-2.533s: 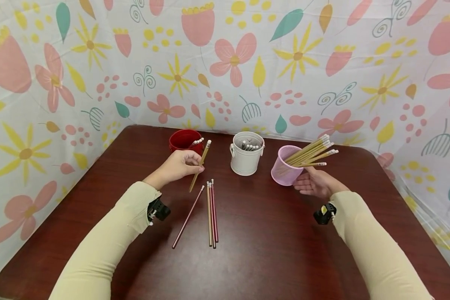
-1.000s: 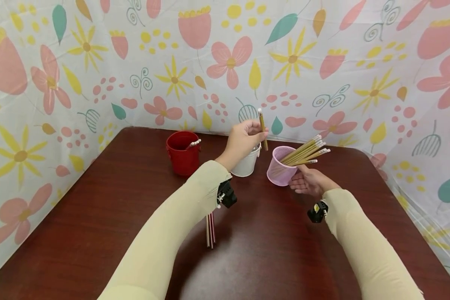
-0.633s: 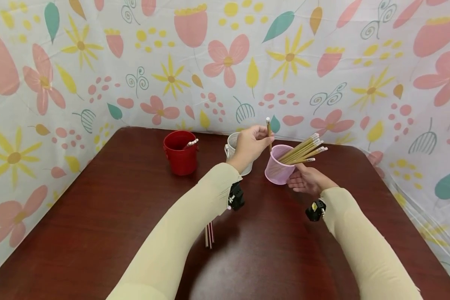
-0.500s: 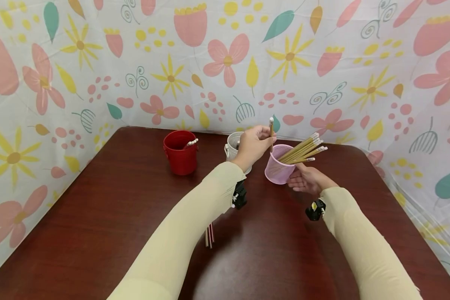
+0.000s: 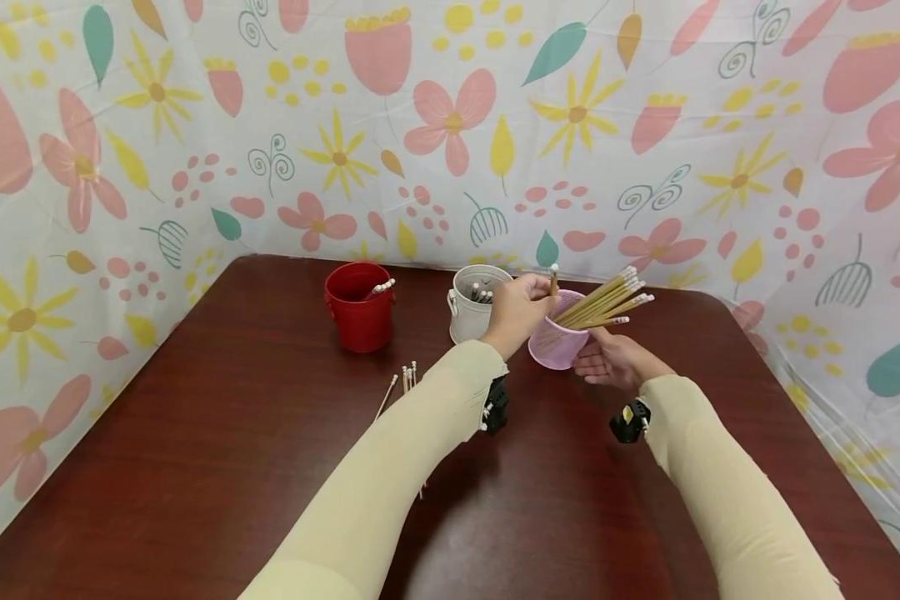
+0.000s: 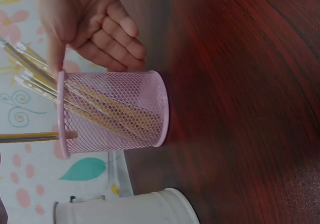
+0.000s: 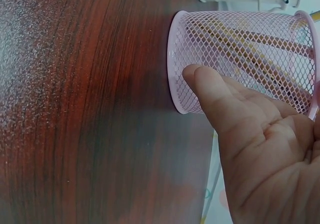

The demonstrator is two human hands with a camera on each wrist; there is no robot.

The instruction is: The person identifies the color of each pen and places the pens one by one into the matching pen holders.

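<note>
My left hand (image 5: 521, 308) pinches a yellow pencil (image 5: 554, 281) upright, eraser end up, over the pink mesh pencil cup (image 5: 558, 346). In the left wrist view the pencil's lower end (image 6: 72, 134) is just inside the cup's rim. Several yellow pencils (image 5: 603, 298) lean to the right in the cup, white erasers outward. Beside the cup's right side is my right hand (image 5: 615, 362), fingers extended, palm partly turned up. The left wrist view has its thumb at the rim; in the right wrist view its fingertips (image 7: 210, 81) lie along the mesh.
Left of the cup stands a white bucket (image 5: 465, 321) with several pencils inside. A red bucket (image 5: 363, 317) holding white-tipped pencils is further left. Several pencils (image 5: 409, 375) lie on the brown table (image 5: 232, 433), partly hidden by my left sleeve. Floral cloth (image 5: 450, 200) hangs behind.
My left hand has carried the yellow pencil from beside the red bucket rightward past the white bucket, then lowered it into the cup's mouth. My right hand stays beside the cup.
</note>
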